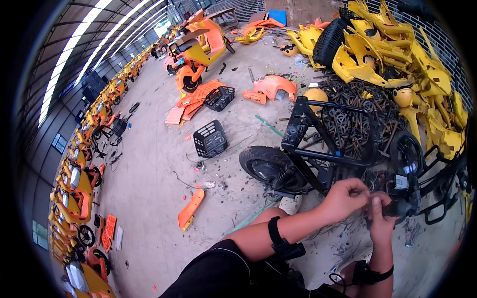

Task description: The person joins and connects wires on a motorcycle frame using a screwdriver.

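A stripped black scooter frame (330, 158) stands in front of me, its rear wheel (268, 166) and shock absorber still attached. My left hand (348, 200) is beside its lower right part, the fingers curled into a pinch. Touching it or very nearly so, my right hand (381, 216) is closed, thumb upward, next to a dark rounded part (397, 208). Whatever lies between the fingertips is too small and hidden to name. Just beyond the hands, a small silver-grey box (400, 182) sits among dark parts of the frame.
Behind the frame lies a heap of rusty metal parts (360, 116), with yellow body panels (355, 59) piled against the brick wall. Black baskets (210, 139) and an orange panel (191, 209) lie on the floor. Yellow scooters (77, 188) line the left side.
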Demonstrator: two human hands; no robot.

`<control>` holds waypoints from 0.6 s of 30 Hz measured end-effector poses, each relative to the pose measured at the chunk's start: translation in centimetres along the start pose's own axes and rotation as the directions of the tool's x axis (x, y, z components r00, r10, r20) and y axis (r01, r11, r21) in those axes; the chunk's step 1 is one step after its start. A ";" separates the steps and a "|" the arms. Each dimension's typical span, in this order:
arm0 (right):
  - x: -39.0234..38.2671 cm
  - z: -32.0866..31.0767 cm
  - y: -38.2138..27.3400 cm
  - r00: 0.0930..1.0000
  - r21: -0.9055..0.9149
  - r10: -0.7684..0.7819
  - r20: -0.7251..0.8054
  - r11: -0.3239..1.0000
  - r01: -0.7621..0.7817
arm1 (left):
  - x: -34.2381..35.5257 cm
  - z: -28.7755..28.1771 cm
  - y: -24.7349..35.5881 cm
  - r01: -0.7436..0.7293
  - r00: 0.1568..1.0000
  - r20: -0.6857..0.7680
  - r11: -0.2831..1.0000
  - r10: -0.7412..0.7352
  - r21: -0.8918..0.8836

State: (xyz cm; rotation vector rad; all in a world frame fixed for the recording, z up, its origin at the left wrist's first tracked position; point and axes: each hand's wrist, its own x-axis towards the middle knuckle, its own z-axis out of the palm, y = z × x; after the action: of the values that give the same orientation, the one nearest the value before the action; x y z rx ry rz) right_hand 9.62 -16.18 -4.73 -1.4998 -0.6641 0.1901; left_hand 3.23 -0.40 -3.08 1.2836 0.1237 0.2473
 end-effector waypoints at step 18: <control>0.6 1.0 1.2 0.966 0.045 0.246 -0.084 0.969 -0.243 | 0.8 0.3 -3.2 -0.105 0.976 -0.125 0.893 0.176 0.437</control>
State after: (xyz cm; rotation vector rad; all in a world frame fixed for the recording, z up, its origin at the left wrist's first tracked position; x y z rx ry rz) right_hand 9.92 -14.92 -5.75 -1.5458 -0.4016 0.3201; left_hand 4.47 -1.28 -6.03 1.7148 0.2335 0.4691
